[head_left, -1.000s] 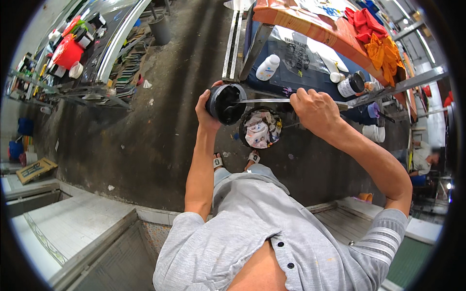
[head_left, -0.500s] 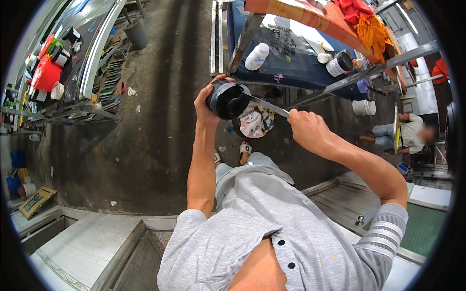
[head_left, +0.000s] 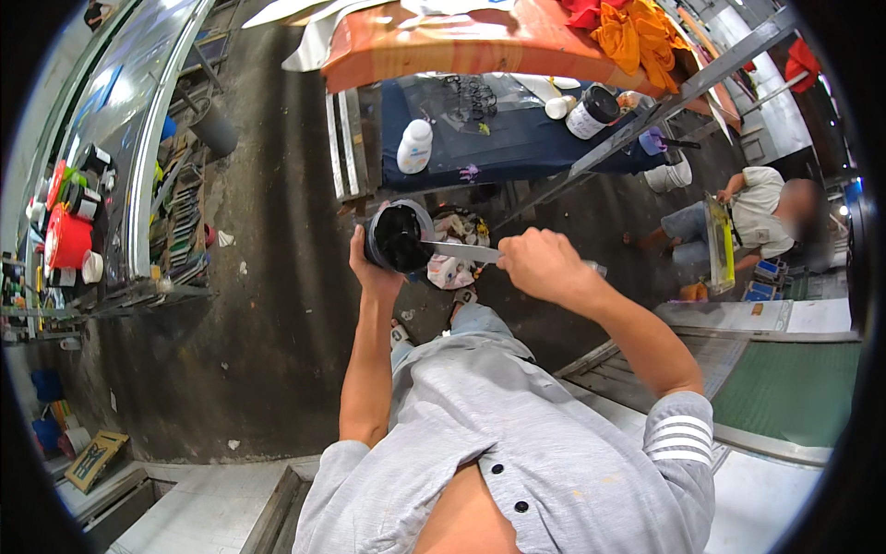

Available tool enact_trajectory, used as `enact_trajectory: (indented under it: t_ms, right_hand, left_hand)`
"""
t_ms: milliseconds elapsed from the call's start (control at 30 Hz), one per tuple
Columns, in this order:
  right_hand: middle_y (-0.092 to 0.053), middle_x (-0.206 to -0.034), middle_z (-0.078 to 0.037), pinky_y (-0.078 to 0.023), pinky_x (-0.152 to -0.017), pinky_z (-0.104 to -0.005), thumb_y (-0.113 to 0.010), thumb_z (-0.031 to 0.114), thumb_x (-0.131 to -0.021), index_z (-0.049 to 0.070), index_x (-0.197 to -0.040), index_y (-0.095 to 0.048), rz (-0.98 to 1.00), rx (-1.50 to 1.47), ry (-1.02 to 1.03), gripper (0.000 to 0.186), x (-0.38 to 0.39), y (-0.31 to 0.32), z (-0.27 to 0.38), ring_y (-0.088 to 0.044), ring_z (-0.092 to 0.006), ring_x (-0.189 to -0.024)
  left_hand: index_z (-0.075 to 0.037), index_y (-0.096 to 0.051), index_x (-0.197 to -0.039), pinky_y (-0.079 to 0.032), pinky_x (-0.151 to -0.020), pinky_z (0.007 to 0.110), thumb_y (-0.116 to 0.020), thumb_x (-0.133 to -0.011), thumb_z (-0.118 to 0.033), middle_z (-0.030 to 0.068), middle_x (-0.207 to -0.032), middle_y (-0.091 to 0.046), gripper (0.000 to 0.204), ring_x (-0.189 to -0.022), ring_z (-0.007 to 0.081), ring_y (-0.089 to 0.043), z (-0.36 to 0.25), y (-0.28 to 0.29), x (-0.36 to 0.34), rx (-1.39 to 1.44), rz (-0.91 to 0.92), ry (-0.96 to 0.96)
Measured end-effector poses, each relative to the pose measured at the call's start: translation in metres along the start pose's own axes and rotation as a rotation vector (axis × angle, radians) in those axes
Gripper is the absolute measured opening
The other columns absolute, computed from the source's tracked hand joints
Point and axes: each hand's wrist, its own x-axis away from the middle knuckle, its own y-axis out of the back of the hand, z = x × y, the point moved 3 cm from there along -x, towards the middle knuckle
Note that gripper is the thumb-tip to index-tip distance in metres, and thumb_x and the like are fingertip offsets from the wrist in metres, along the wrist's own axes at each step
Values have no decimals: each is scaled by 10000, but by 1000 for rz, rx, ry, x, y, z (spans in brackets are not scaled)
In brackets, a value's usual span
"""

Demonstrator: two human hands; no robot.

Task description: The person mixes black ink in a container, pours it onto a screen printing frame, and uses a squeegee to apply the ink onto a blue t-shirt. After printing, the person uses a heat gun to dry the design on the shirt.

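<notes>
In the head view, my left hand is wrapped round the side of a tilted dark tub with glossy black paste in it. My right hand grips a long flat metal spatula, whose left end reaches into the tub. Below and behind the tub, a round bin of crumpled rags and scraps stands on the floor by my sandalled feet. Beyond it, a dark blue bench holds a white bottle, a black-lidded jar and a clear sheet.
Orange and red cloths lie on an upper ledge. A rack table with containers stands left. At right a co-worker holds a yellow-edged frame. A white bucket sits under the bench; a ledge runs behind me.
My left hand and the tub have moved lower, and so has my right hand with the spatula, also leftward. The view has shifted, and the co-worker with the frame shows more fully on the right.
</notes>
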Motion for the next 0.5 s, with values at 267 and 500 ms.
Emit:
enact_trajectory:
  t_ms: [267, 500]
  right_hand:
    - [-684, -719, -169, -539, -656, -432, -612, 142, -784, 66, -762, -727, -126, 228, 126, 140, -44, 76, -81, -698, -341, -712]
    - [-675, -786, -111, -554, -629, -390, -605, 129, -808, 71, -822, -636, -161, 311, 288, 68, -74, 70, -168, -711, -273, -764]
  left_hand:
    - [-99, -594, -1291, -403, -1083, 486, -484, -939, -549, 100, -1293, -619, 581, -1242, 296, -545, 78, -27, -69, 91, -103, 103]
    - [-62, -582, -1294, -443, -1043, 508, -518, -936, -435, 152, -1278, -621, 521, -1199, 312, -581, 117, -50, -136, 108, -74, 128]
